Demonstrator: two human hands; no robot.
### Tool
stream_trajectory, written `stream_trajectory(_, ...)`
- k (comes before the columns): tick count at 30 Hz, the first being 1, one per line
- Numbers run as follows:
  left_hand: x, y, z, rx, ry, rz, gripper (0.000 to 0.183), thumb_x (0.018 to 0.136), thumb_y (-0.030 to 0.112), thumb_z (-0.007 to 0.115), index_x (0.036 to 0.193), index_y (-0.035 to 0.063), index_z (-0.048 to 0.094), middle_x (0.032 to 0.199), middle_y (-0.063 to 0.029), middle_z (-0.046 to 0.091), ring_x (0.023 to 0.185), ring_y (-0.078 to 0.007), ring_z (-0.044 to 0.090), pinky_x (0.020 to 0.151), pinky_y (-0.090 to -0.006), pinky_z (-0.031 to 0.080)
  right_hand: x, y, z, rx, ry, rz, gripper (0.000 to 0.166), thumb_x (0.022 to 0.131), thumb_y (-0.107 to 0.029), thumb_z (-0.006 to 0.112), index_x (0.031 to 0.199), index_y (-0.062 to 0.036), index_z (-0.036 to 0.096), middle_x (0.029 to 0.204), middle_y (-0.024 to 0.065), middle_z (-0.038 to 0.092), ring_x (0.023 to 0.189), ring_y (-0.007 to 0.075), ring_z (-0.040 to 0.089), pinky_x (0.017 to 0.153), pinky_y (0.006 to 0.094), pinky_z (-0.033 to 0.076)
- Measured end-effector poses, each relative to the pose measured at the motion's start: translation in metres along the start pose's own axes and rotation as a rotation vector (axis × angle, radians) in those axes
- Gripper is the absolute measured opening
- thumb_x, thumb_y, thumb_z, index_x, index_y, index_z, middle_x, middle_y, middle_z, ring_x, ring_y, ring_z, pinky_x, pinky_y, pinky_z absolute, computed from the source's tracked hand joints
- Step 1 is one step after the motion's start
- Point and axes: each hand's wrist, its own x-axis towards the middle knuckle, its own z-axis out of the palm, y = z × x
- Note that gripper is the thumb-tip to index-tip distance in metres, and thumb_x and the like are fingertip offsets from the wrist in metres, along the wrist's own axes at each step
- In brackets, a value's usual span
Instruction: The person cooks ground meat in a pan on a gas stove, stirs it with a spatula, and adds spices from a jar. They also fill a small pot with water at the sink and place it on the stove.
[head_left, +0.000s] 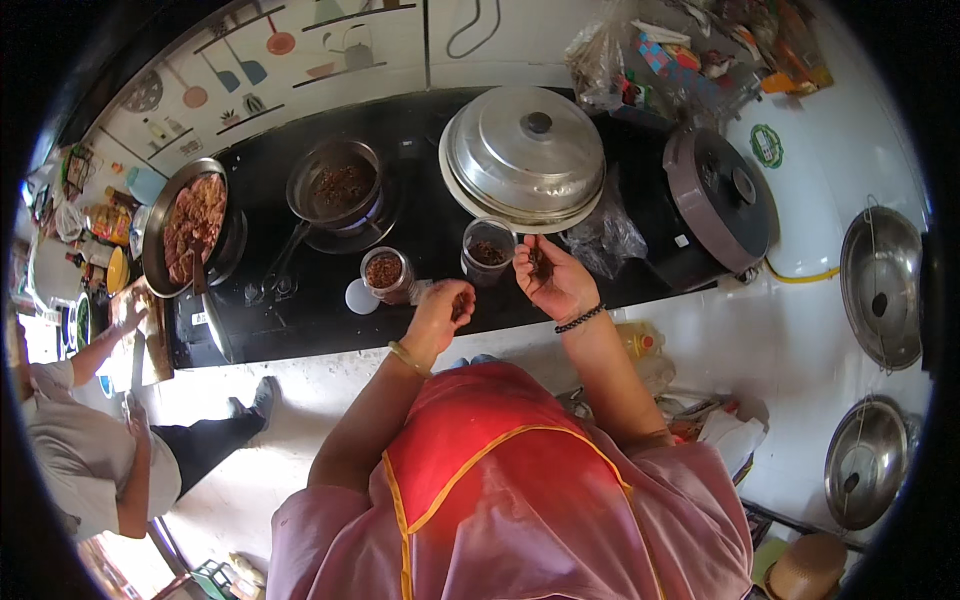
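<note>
My right hand (556, 281) is palm up, its fingers curled around a few dark dried spice pieces (535, 259). It is beside a clear jar (487, 271) with dark brown spices at its bottom. My left hand (439, 315) is curled near the counter's front edge, and something dark brown shows inside its fingers. Just beyond it stands a second clear jar (402, 286), filled almost to the rim with reddish-brown dried spices (383, 271). A round white lid (361, 297) lies against that jar. Farther back, a small pan (296, 187) holding dark bits sits over a lit gas flame (365, 225).
On the left, a frying pan (152, 247) holds raw-looking meat with a spatula (210, 315) in it. A domed metal lid (525, 142) and an electric pan (712, 199) stand at right. A co-worker (112, 442) holds a knife (137, 367) by a cutting board (156, 337).
</note>
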Motion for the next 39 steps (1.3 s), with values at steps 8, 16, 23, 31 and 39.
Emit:
stream_trajectory(8, 0.042, 0.064, 0.073, 0.847, 0.120, 0.780, 0.007, 0.086, 0.004, 0.056, 0.091, 0.0008, 0.059, 0.070, -0.0094, 0.056, 0.063, -0.0194, 0.058, 0.060, -0.0323, 0.047, -0.008, 0.006, 0.002, 0.146, -0.028, -0.055, 0.028, 0.100, -0.018, 0.050, 0.106, 0.0063, 0.061, 0.102, 0.0139, 0.064, 0.097, 0.0284, 0.061, 0.092, 0.0382, 0.053)
stream_trajectory(16, 0.039, 0.055, 0.076, 1.337, -0.085, 0.995, 0.016, 0.079, -0.004, 0.057, 0.094, 0.0001, 0.063, 0.093, -0.0167, 0.062, 0.087, -0.0374, 0.061, 0.076, -0.0416, 0.049, -0.029, 0.006, 0.016, 0.154, -0.120, -0.092, 0.037, 0.101, -0.020, 0.047, 0.120, 0.0099, 0.053, 0.120, 0.0236, 0.058, 0.113, 0.0341, 0.057, 0.102, 0.0436, 0.047)
stream_trajectory(23, -0.031, 0.080, 0.120, 1.123, -0.245, 0.865, 0.024, 0.077, 0.000, 0.068, 0.101, 0.0009, 0.067, 0.097, -0.0103, 0.065, 0.076, -0.0174, 0.063, 0.064, -0.0292, 0.049, -0.022, 0.006, 0.004, 0.159, -0.268, -0.056, 0.041, 0.103, -0.026, 0.041, 0.124, 0.0079, 0.051, 0.120, 0.0219, 0.058, 0.110, 0.0318, 0.059, 0.097, 0.0421, 0.049)
stream_trajectory(31, -0.029, 0.077, 0.114, 1.271, -0.269, 0.755, 0.029, 0.081, 0.001, 0.065, 0.109, 0.0006, 0.065, 0.101, -0.0144, 0.063, 0.079, -0.0253, 0.065, 0.068, -0.0319, 0.052, -0.016, 0.019, 0.007, 0.109, -0.164, -0.044, 0.040, 0.104, -0.026, 0.037, 0.126, 0.0049, 0.051, 0.116, 0.0151, 0.062, 0.103, 0.0254, 0.061, 0.092, 0.0382, 0.051)
stream_trajectory(39, -0.018, 0.070, 0.106, 1.459, -0.259, 0.912, 0.024, 0.080, 0.003, 0.063, 0.104, 0.0009, 0.066, 0.098, -0.0140, 0.063, 0.077, -0.0276, 0.064, 0.069, -0.0345, 0.052, -0.002, 0.025, -0.011, 0.132, -0.238, -0.011, 0.029, 0.102, -0.025, 0.044, 0.109, -0.0001, 0.057, 0.107, 0.0117, 0.064, 0.098, 0.0233, 0.062, 0.088, 0.0378, 0.053)
